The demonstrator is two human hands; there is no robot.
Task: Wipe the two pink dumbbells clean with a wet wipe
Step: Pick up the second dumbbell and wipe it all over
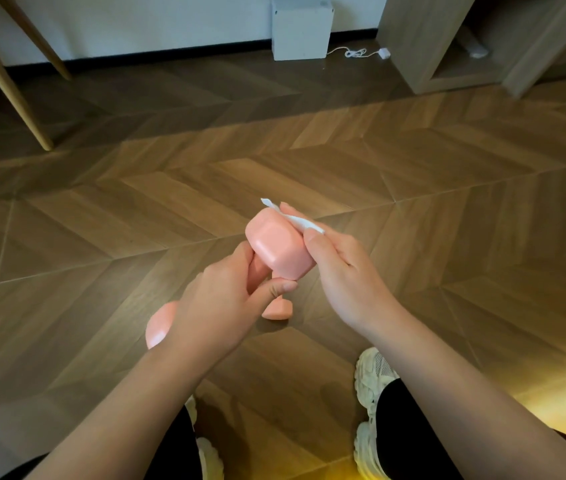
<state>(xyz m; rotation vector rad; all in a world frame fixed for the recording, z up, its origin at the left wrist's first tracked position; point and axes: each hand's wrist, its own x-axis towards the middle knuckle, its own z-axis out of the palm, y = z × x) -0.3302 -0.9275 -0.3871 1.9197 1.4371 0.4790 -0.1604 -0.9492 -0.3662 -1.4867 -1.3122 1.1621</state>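
The left hand is gripping one pink dumbbell by its handle, fingers and thumb curled round it, and is tilting the upper head toward the right hand so that its faces are within reach. The right hand is pinching the wet wipe against that head's far side. The second dumbbell is waiting on the floor underneath (mostly hidden by the hands).
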